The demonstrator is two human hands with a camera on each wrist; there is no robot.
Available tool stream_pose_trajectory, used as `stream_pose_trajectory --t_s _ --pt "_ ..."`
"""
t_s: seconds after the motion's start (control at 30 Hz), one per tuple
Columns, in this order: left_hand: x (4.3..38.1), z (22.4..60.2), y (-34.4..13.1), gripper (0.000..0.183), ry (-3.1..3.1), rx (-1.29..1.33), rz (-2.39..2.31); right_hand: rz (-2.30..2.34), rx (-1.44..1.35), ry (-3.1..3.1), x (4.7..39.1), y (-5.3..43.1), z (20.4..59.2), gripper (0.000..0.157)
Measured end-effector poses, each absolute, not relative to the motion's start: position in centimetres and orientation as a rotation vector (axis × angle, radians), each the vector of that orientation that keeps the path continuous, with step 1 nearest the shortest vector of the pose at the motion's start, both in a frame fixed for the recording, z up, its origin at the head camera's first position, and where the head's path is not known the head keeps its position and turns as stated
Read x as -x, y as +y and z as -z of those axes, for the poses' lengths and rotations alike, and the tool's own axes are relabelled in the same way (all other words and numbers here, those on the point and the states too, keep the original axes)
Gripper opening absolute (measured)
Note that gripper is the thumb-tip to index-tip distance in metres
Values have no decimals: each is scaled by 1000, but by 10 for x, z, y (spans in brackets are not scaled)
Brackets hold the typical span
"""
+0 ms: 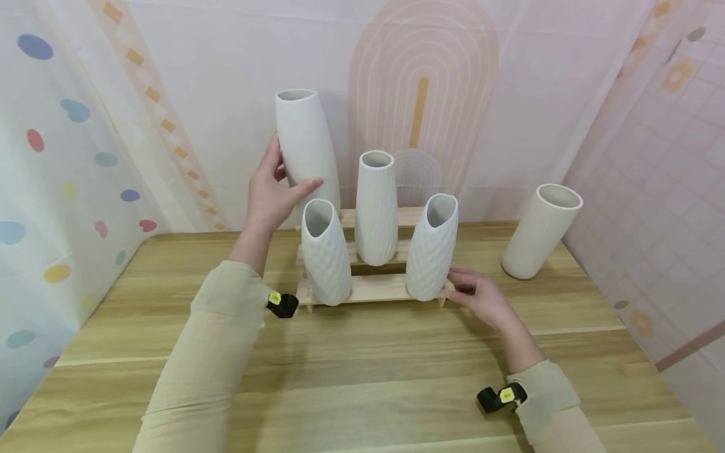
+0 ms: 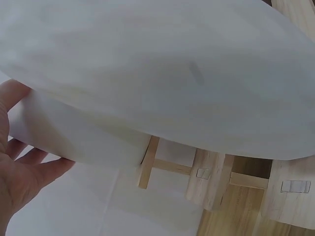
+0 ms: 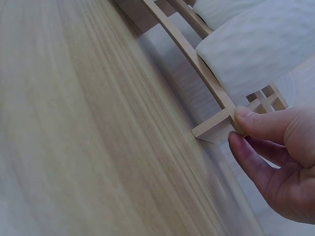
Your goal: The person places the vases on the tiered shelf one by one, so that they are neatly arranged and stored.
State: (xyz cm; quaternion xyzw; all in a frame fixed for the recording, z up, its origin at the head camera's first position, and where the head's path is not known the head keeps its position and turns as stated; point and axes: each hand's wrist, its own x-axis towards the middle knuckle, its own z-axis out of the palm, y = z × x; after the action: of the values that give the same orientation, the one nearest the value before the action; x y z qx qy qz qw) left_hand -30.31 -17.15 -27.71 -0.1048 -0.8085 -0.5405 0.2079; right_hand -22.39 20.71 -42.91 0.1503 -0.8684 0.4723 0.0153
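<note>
My left hand (image 1: 270, 200) grips a tall smooth white vase (image 1: 306, 141) at the back left of a tiered wooden stand (image 1: 378, 288), thumb across its front. The front vases partly hide its base. In the left wrist view, the fingers of my left hand (image 2: 24, 177) curl round this vase (image 2: 93, 135), behind a large pale surface close to the camera. At the stand's front right corner is my right hand (image 1: 484, 301); the right wrist view shows its thumb and finger pinching the wooden end (image 3: 229, 110). Textured white vases (image 1: 327, 270) (image 1: 432, 251) stand on the lowest tier.
A ribbed white vase (image 1: 376, 214) occupies the middle tier. Another white vase (image 1: 540, 233) stands alone on the wooden table (image 1: 374, 390) to the right. Patterned curtains (image 1: 226, 82) hang behind and beside the table.
</note>
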Motion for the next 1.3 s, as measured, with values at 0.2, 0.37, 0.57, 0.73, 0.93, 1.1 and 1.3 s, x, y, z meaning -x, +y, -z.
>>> stream_pose_trajectory --t_s 0.2,0.37,0.57,0.73,0.93,1.1,1.3 --pt "301 279 -173 98 -2259 292 1537 -1459 -474 -2706 224 208 431 41" --pt "301 284 -175 93 -2237 314 1593 -1450 -483 -2702 225 209 432 41" --pt "299 294 -182 87 -2218 334 1614 -1445 -513 -2705 226 211 431 41" --pt "292 308 -191 78 -2271 330 1569 -1447 -522 -2716 225 215 429 42" --pt "280 330 -198 67 -2247 379 1577 -1440 -413 -2740 221 220 421 45" --pt "269 349 -204 61 -2227 388 1610 -1410 -350 -2725 220 228 414 42" --pt "249 372 -212 57 -2230 381 1631 -1451 -301 -2661 216 239 408 45"
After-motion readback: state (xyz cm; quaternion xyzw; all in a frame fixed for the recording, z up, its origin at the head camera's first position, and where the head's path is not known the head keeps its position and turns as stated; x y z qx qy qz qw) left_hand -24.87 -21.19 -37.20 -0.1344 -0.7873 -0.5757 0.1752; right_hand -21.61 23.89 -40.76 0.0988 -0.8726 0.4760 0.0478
